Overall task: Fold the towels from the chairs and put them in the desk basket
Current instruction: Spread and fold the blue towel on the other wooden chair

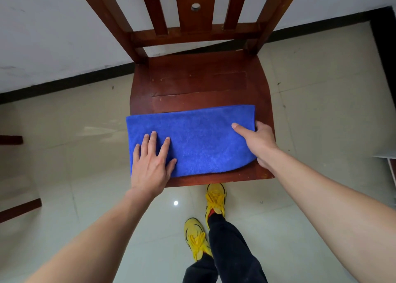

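Left hand: your left hand [150, 167] is flat and open, palm down on the left part of the towel. The fingers are straight and a bit spread, pressing the cloth onto the seat.

Right hand: your right hand [259, 143] has hold of the towel's right end. The thumb lies on top and the other fingers are curled round the edge. You can't see the tips, they're under the cloth.

Towel: the blue towel [201, 141] lies as one long flat band across the front part of the seat. Its left end pokes out a little past the seat's left side. The near right corner looks rounded, right by your right hand.

Chair: it's a reddish-brown wooden chair [199, 85] with a slatted back rising away from you. The middle slat has a small round metal fitting [195, 7]. Behind the towel the seat shows scuffed wood.

Feet: you've got yellow shoes [196, 237] with yellow laces and dark trousers [231, 250]. One shoe is right up at the seat's front edge, the other sits further back.

Floor: pale glossy tiles [75, 132], with a small bright glint just left of the shoes.

Wall: a white wall [53, 36] behind the chair, with a black skirting strip [64, 83] along the bottom.

Left edge: some bits of dark wood [19, 210], cut off, so can't tell what they belong to.
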Tool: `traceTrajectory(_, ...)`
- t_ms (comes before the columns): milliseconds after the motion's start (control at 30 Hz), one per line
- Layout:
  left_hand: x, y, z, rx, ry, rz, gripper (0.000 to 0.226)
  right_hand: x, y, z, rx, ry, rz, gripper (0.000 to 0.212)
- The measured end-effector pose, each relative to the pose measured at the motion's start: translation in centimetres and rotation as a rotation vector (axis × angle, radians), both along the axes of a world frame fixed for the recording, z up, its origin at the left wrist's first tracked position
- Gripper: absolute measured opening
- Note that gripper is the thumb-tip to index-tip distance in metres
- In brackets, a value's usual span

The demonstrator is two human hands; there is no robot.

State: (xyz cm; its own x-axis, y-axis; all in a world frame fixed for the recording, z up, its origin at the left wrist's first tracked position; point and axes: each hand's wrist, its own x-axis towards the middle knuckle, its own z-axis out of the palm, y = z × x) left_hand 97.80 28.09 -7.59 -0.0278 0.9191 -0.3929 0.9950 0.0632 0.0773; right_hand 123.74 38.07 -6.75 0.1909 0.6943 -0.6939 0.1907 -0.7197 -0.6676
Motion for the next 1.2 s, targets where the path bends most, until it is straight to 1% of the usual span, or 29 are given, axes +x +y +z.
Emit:
traceTrajectory(33,0.1,0.2,0.1,-0.004,0.000,-0.006,0.066,0.4,0.0,-0.1,0.025,-0.001,0.015,0.012)
traceTrajectory(100,0.3,0.6,0.2,-0.011,-0.002,-0.027,0.065,1.9,0.2,-0.2,0.096,-0.074,0.063,0.008)
traceTrajectory(233,1.5,1.7,0.1,-0.041,-0.034,-0.036,0.063,5.6,1.0,1.3,0.155,-0.265,0.188,0.016)
traceTrajectory(333,2.5,2.1,0.9,-0.069,-0.065,-0.008,0.062,6.2,1.6,3.7,0.187,-0.307,0.284,0.020)
traceTrajectory(467,2.7,1.7,2.5,-0.087,-0.119,0.091,0.052,2.4,1.9,6.7,0.242,-0.349,0.467,0.026)
traceTrajectory(567,1.3,0.7,3.9,-0.120,-0.123,0.172,0.042,-2.4,2.0,7.9,0.267,-0.389,0.591,0.028)
traceTrajectory(667,-1.2,-0.8,4.4,-0.118,-0.108,0.264,0.031,-7.6,1.5,7.9,0.238,-0.391,0.711,0.026)
traceTrajectory(733,-2.6,-1.9,4.2,-0.129,-0.095,0.311,0.028,-10.3,0.9,7.2,0.204,-0.407,0.769,0.023)
traceTrajectory(933,-5.8,-4.4,2.9,-0.126,-0.151,0.419,0.032,-16.5,-0.9,4.1,0.141,-0.495,0.835,0.026)
traceTrajectory(1033,-6.7,-4.9,2.1,-0.109,-0.174,0.457,0.035,-18.4,-1.6,2.6,0.115,-0.527,0.876,0.033)
traceTrajectory(1133,-7.2,-4.8,1.9,-0.083,-0.198,0.476,0.035,-19.0,-1.9,1.6,0.082,-0.519,0.934,0.047)
traceTrajectory(1200,-7.4,-4.6,2.1,-0.065,-0.210,0.480,0.034,-18.4,-1.8,1.5,0.063,-0.462,0.901,0.047)
